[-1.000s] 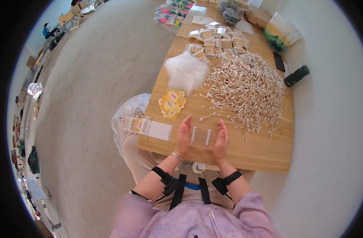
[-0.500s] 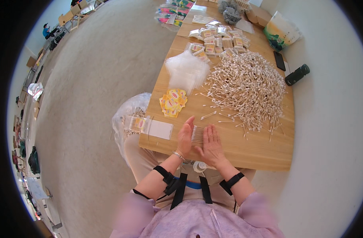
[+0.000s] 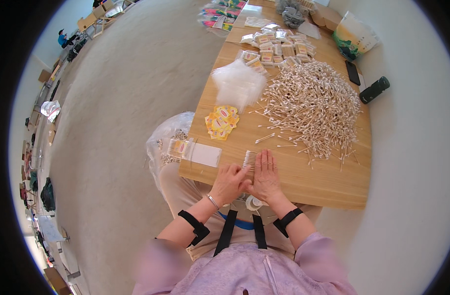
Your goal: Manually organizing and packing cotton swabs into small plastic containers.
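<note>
A short row of cotton swabs (image 3: 249, 159) lies side by side on the table near its front edge. My right hand (image 3: 267, 178) rests flat along the row's right side, fingers stretched out and together. Lower left of the row is my left hand (image 3: 229, 181), its index finger extended to the swabs' near ends and its other fingers partly bent. Neither hand grips anything. A large heap of loose cotton swabs (image 3: 316, 105) spreads beyond my right hand, with a few stray swabs (image 3: 265, 138) between. Left of the row lies a white card (image 3: 205, 154).
A filled swab packet (image 3: 177, 148) lies at the table's left edge, above a clear bag of swabs (image 3: 172, 129). Yellow labels (image 3: 222, 123), clear plastic bags (image 3: 238, 84) and many filled packets (image 3: 279, 48) lie farther back. A phone (image 3: 352, 73) and dark bottle (image 3: 375, 90) are by the wall.
My left hand has moved from upright along the row's left side to its near end, index finger now extended. My right hand stays against the right side. The whole view has shifted slightly.
</note>
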Demonstrator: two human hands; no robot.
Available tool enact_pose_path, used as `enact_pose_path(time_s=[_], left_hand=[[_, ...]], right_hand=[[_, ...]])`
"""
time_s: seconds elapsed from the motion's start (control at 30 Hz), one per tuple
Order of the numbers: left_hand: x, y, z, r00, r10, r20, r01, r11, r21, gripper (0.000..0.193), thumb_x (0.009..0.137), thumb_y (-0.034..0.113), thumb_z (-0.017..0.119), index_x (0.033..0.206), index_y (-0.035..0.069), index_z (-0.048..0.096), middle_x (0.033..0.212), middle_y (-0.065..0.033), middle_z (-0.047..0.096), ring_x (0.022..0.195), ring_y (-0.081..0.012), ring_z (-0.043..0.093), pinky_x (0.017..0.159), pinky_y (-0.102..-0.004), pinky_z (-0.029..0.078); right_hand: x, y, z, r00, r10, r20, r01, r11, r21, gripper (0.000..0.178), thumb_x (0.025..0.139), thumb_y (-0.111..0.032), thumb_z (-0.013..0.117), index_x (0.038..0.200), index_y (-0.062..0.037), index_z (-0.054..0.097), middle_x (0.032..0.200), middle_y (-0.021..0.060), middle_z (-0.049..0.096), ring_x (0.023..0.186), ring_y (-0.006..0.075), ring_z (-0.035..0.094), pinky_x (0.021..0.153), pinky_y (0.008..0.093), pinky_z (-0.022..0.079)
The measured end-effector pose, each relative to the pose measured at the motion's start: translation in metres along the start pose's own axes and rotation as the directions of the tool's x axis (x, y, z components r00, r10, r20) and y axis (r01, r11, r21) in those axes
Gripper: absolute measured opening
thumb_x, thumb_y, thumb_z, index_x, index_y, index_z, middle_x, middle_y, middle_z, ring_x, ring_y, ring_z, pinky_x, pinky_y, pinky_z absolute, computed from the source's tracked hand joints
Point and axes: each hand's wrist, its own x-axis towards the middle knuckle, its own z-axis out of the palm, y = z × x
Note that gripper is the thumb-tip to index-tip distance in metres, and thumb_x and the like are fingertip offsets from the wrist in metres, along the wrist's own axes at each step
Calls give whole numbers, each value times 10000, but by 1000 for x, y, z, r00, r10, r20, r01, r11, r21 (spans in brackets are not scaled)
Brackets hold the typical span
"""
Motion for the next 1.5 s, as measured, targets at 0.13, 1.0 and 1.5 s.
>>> enact_pose_path(time_s=[0.13,1.0,1.5], left_hand=[[-9,19,-5,993,77,91,-95,972,215,621,848,417,600,1367,113,445,964,-92,491,935,-257,466,829,-389,340],[4,18,4,986,-28,162,-4,981,195,786,841,570,517,1413,59,345,1063,-121,506,983,-284,475,852,-403,333],[14,23,-2,969,-97,227,47,975,215,763,856,533,527,1406,37,344,1114,-138,550,1023,-299,505,866,-409,354]], right_hand=[[-1,8,14,998,-17,-66,13,998,-63,1079,726,-544,645,1428,103,143,1507,284,121,1422,411,82,1159,481,76],[-1,10,24,996,-45,-82,33,988,-148,1011,772,-539,563,1436,91,135,1519,278,91,1431,397,62,1163,472,57],[0,7,23,997,-24,-69,13,987,-163,909,776,-389,535,1438,93,141,1523,276,88,1435,397,47,1164,469,41]])
